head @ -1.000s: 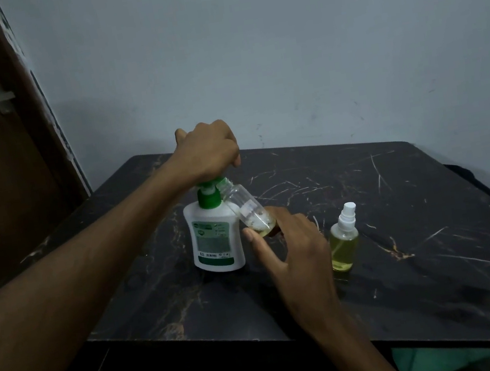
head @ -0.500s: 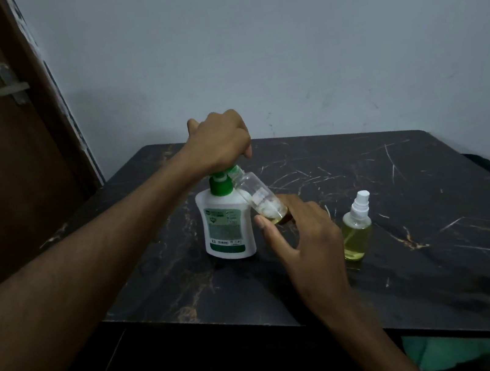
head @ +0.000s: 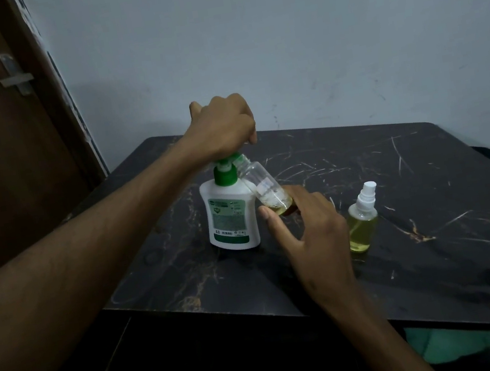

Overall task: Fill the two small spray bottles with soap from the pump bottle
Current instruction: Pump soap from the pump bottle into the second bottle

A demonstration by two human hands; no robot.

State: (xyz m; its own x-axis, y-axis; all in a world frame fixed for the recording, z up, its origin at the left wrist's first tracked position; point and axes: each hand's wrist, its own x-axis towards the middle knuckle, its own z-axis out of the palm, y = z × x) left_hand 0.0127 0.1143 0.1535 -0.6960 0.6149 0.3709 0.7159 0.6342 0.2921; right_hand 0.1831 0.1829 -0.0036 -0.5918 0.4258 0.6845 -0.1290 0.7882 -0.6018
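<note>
A white pump bottle [head: 230,216] with a green pump head stands on the black marble table [head: 430,188]. My left hand [head: 221,125] sits on top of the pump head with curled fingers wrapped over it. My right hand [head: 309,233] holds a small clear spray bottle [head: 265,190] by its base, tilted with its open neck up against the pump nozzle; a little yellow soap lies at its bottom. A second small spray bottle [head: 362,221], capped with a white sprayer and mostly full of yellow soap, stands upright just right of my right hand.
A brown door [head: 2,159] with a metal latch stands at the left, close to the table's far left corner. A pale wall runs behind the table. The table's front edge lies near my forearms, with something green [head: 454,341] below it at the right.
The view has shifted a little, so everything sits further right in the frame. Both hands and the bottles keep the same pose.
</note>
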